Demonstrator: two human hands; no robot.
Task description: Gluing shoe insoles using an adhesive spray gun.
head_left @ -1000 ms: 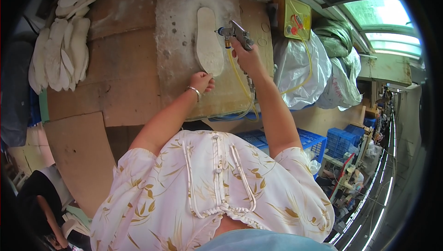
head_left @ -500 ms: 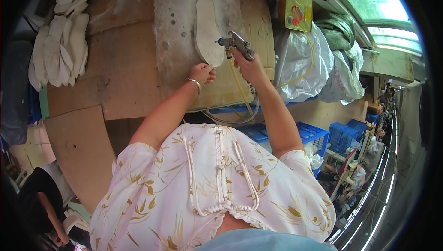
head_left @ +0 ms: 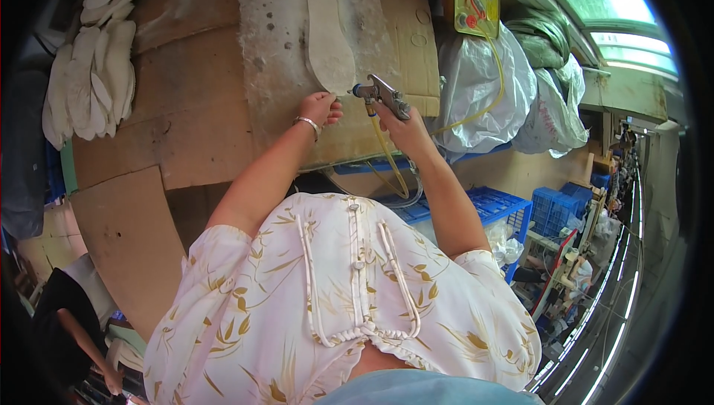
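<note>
A pale, sole-shaped insole [head_left: 329, 40] lies lengthwise on a whitish, residue-covered sheet [head_left: 268, 55] on the table. At its near end is my left hand [head_left: 321, 110], fingers curled and fingertips pinched at the edge. My right hand [head_left: 407, 131] is wrapped round the handle of a metal spray gun [head_left: 388, 97]. The gun's nozzle points left, just beside the insole's near end and close to my left fingertips. A yellow hose [head_left: 387, 153] hangs down from the gun.
Several pale insoles [head_left: 93, 81] are piled at the far left. Brown cardboard [head_left: 186, 107] covers the table. At the right stand a yellow can [head_left: 476, 3] with a hose, and white plastic bags [head_left: 476, 85]. Blue crates [head_left: 554, 211] stand lower right. A person in black [head_left: 63, 323] is lower left.
The spray gun has moved nearer to me along the insole, from beside its lower part to its near end. My left hand stays at that end. The whole view has shifted slightly.
</note>
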